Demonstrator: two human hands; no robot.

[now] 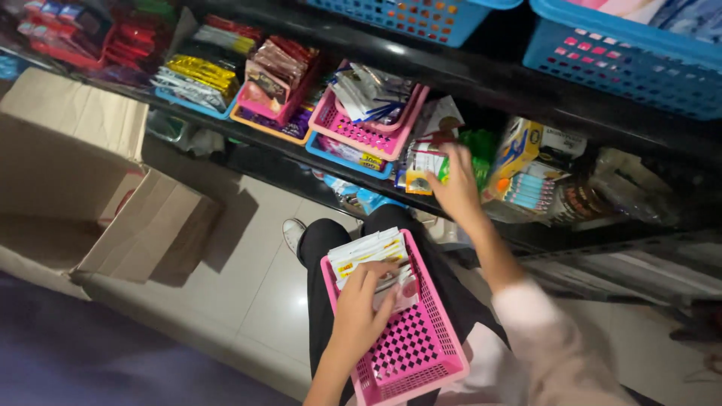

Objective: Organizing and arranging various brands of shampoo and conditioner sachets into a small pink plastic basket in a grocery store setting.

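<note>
Pink basket [421, 353] rests on the lap above pale floor tiles [256, 293], beside shelves [481, 75].

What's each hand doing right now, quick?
Left hand: fingers closed on white packets in the pink basket.
Right hand: at the shelf, gripping hanging packets.

Pale glossy square floor tiles [256, 278] with thin dark joints run beneath a long black shelving unit [481, 83] that crosses the view diagonally, its upper board carrying 2 blue perforated plastic baskets [624, 64]. An open brown cardboard carton [83, 173] with raised flaps stands on the floor at left, casting a shadow on the tiles. Light is dim, with bright reflections on the shelf edge.
</note>
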